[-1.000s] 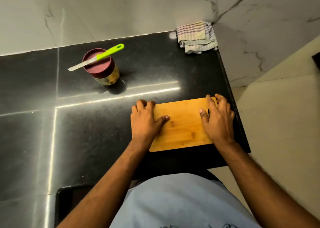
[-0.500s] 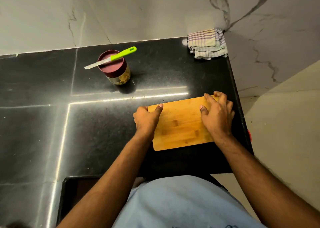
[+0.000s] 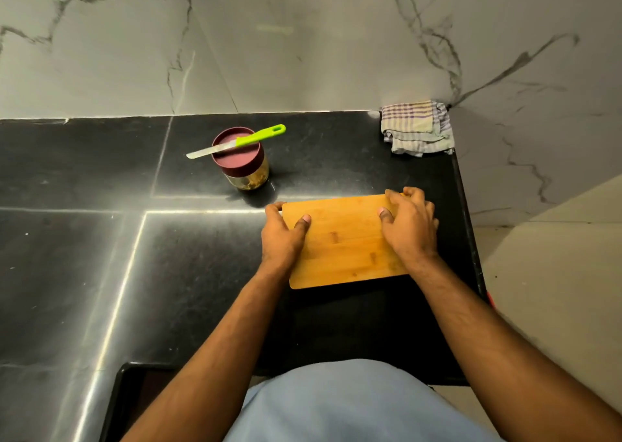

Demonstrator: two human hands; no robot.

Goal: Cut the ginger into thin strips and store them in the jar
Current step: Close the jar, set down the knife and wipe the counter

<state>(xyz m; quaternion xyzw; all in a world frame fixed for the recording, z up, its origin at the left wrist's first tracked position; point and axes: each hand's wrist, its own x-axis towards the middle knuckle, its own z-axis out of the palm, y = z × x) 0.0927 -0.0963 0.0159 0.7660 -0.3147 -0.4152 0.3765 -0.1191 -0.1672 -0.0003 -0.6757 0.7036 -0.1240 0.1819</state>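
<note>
Gripping the board at both ends

Both hands hold a wooden board (image 3: 343, 239) lying flat on the black tabletop (image 3: 101, 256). The left hand (image 3: 281, 236) grasps the board's left end: its thumb lies on the top face, and its fingers curl round the left edge, their tips hidden behind it. The right hand (image 3: 410, 226) grasps the right end, thumb pressed on the top face, fingers bent over the far right corner; that corner and most of the right edge are covered by the hand.

The board's top shows bare wood, and no ginger can be made out on it. The jar (image 3: 244, 164) stands on the tabletop beyond the board's left corner, apart from it, with a maroon lid on. Its glass body shows something yellowish inside, too small to identify. A knife (image 3: 235, 142) with a green handle rests across the lid, blade jutting out to the left.

A folded checked cloth (image 3: 417, 128) sits at the far right corner, against the marble wall (image 3: 303, 38). A pale blue shirt (image 3: 353, 404) fills the bottom edge, cut off by the frame.
</note>
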